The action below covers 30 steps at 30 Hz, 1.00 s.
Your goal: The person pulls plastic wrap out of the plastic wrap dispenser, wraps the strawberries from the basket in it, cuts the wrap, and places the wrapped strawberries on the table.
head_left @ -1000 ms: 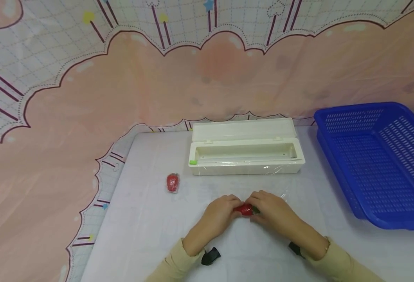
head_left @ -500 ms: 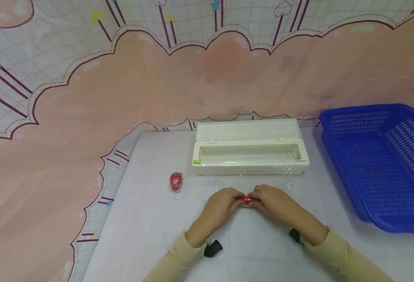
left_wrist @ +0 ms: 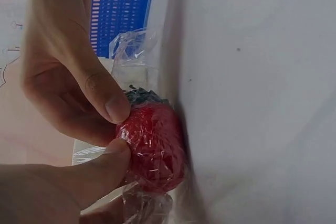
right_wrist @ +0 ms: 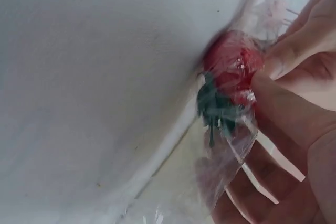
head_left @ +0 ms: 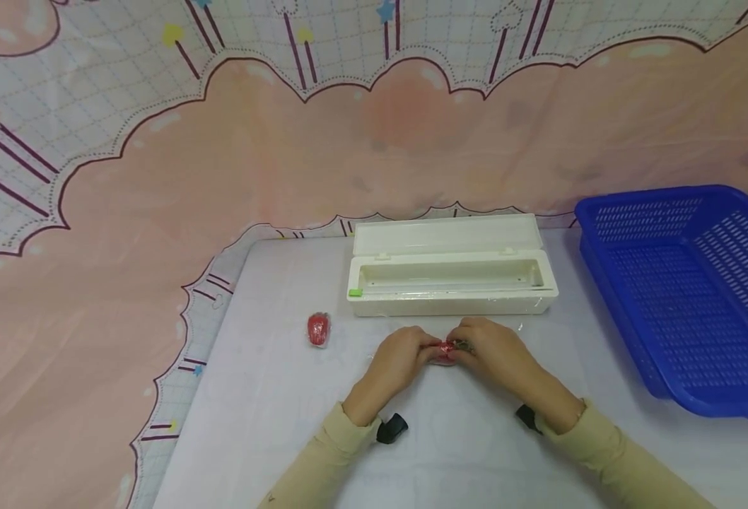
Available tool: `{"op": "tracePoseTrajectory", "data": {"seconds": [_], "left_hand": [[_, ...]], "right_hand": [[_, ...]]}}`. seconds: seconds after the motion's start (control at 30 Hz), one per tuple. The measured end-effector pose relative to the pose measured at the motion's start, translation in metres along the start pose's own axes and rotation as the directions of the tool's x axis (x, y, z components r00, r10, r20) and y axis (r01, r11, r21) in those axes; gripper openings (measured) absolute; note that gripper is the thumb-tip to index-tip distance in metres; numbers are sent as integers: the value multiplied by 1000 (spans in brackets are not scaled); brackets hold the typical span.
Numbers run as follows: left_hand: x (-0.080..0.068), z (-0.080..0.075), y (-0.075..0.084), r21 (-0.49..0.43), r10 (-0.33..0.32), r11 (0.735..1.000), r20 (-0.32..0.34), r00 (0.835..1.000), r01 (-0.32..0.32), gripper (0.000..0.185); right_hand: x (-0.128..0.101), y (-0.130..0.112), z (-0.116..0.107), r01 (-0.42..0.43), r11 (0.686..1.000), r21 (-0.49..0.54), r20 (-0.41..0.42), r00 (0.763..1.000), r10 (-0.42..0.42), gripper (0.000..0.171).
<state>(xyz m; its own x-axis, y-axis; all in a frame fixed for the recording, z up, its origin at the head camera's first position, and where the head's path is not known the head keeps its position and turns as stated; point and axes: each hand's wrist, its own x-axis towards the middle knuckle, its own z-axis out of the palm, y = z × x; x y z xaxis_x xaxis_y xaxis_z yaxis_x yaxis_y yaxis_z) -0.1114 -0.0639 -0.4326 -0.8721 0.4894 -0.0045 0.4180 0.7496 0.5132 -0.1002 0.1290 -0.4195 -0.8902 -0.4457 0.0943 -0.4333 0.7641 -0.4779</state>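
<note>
A red strawberry [head_left: 444, 352] with green leaves is wrapped in clear cling film between the two hands, low over the white table. My left hand [head_left: 399, 360] pinches its left side; the thumb presses on the film in the left wrist view. On the leafy side, my right hand [head_left: 495, 350] holds it, thumb on the red flesh [right_wrist: 233, 59]. Loose film [right_wrist: 231, 150] extends past the leaves over the right fingers in the right wrist view. Another loose film end [left_wrist: 147, 205] sticks out beyond the tip in the left wrist view.
Behind the hands stands a long white box [head_left: 453, 304], lid raised, with a green tab [head_left: 355, 293] at its left. Another wrapped strawberry [head_left: 318, 329] lies to the left. A blue plastic basket [head_left: 622, 318] is at the right.
Both hands have moved away from the body toward the white box, carrying the strawberry along. The leaves, covered by fingers half a second ago, show again. The other wrapped strawberry stays put.
</note>
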Motion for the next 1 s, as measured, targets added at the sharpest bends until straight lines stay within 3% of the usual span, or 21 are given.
{"op": "tracePoseTrajectory", "data": {"seconds": [0.1,0.37,0.73,1.0], "left_hand": [[4,-1,-1,-3,-31,1000,-11,999,31,18],[4,1,-2,0,-78,997,-164,983,79,13],[-1,1,-6,-15,-60,998,-202,978,59,14],[-7,-3,-6,-28,-80,997,-226,971,75,17]], "right_hand": [[4,0,-1,13,1000,17,7,1000,-13,13],[11,5,2,28,999,-18,27,999,-27,14],[7,-1,4,36,993,-114,-95,994,-47,18],[7,-3,5,61,988,-144,-116,990,-78,21]]}}
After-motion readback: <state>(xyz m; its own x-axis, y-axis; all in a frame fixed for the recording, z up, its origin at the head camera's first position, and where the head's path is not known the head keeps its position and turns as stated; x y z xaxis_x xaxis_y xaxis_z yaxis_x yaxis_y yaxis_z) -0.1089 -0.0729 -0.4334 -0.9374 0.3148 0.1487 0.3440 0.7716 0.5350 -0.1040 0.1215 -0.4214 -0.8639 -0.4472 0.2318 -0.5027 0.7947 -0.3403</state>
